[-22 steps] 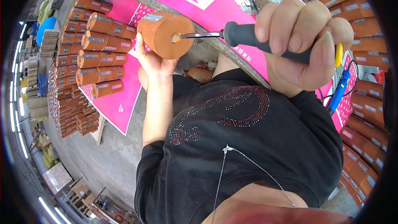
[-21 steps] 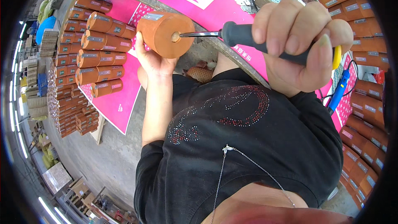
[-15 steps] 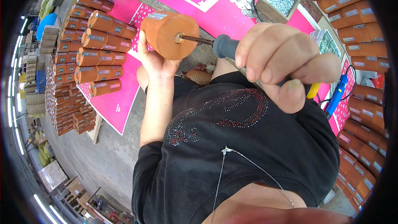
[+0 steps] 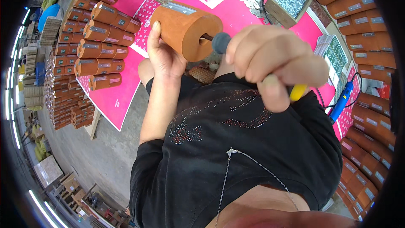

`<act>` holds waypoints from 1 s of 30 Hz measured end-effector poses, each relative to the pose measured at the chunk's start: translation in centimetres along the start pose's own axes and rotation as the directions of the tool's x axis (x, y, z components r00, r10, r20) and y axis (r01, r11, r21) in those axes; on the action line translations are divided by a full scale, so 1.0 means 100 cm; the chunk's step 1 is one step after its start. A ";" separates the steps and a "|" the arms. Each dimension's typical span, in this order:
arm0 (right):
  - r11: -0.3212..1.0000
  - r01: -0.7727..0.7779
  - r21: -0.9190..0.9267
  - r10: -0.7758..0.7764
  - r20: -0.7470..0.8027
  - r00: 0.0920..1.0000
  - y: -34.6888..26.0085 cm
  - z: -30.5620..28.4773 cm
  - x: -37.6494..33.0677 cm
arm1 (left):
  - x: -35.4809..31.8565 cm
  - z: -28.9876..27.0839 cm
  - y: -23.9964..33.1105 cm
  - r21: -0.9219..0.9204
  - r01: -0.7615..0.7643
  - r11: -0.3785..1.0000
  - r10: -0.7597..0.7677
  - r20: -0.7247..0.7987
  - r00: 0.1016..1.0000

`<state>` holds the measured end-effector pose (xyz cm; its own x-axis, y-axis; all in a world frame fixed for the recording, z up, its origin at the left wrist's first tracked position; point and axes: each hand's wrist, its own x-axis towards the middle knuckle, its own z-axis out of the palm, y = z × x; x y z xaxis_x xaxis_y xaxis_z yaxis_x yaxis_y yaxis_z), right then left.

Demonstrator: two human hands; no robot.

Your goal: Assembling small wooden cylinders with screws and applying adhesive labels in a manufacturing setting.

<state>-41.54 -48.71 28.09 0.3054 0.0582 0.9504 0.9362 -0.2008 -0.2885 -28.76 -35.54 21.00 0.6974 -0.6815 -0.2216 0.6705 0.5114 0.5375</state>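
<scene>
Wrapped around a dark-handled tool (image 4: 221, 43), the right hand (image 4: 274, 65) has its fingers curled in, while the left hand (image 4: 168, 59) cups an orange pot (image 4: 183, 33) from below (most of those fingers are hidden), raised in front of the person. With the shaft in the hole in the pot's end, a slanted push could chip that rim, and a slack cradle could let the pot twist or drop. Behind it runs the pink bench's (image 4: 236, 19) edge; stacked pots (image 4: 105, 34) stand left, with open air between.
</scene>
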 end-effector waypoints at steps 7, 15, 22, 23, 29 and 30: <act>0.998 0.037 0.041 -0.032 -0.124 0.992 -0.010 -0.001 -0.006 | 0.000 0.007 0.003 0.081 -0.078 0.994 0.078 0.005 0.997; 0.987 -0.128 0.099 0.152 -0.299 0.942 -0.031 -0.007 0.000 | -0.002 0.014 0.000 0.172 -0.107 0.979 0.101 0.038 0.994; 0.875 -0.106 0.473 0.256 -0.265 0.930 -0.066 -0.027 0.002 | 0.022 -0.005 0.016 0.075 -0.061 0.995 0.072 -0.157 0.985; 0.934 -0.131 0.332 0.230 -0.278 0.933 -0.066 -0.030 0.003 | 0.027 -0.011 0.026 0.094 -0.072 0.993 0.089 -0.200 0.976; 0.679 -0.535 -0.503 0.417 -0.335 0.845 -0.012 -0.008 -0.005 | 0.018 -0.004 0.027 0.204 -0.177 0.963 0.215 -0.184 0.959; 0.622 -0.579 -0.526 0.568 -0.205 0.797 -0.003 -0.007 -0.009 | 0.016 -0.001 0.028 0.202 -0.175 0.964 0.212 -0.179 0.961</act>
<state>-42.22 -49.41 27.42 0.7397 -0.2686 0.6171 0.3139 -0.6734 -0.6694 -25.74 -35.17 22.00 0.8572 -0.4532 -0.2445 0.4732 0.5061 0.7211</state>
